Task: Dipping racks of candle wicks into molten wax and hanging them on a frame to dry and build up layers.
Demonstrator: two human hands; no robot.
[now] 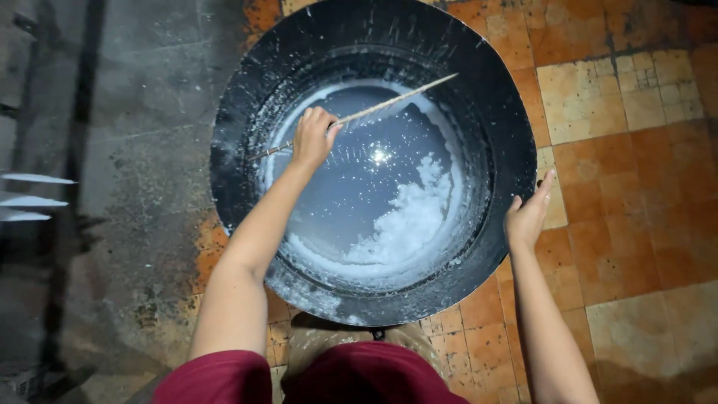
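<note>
A big round black pan (pixel 247 112) fills the middle of the view, holding greyish liquid (pixel 366 187) with white foam (pixel 407 224) gathered at its lower right. My left hand (pixel 313 137) is closed around a thin wooden stick (pixel 396 99) that lies slanted across the liquid, its far end pointing up and right. My right hand (pixel 528 215) rests with fingers spread against the pan's right rim. White residue streaks the pan's inner wall.
The pan stands on a floor of worn orange and cream tiles (pixel 628 150). To the left lies dark, stained concrete (pixel 127 150) with pale flat edges (pixel 30 198) at the far left. My dark red clothing (pixel 359 381) shows at the bottom.
</note>
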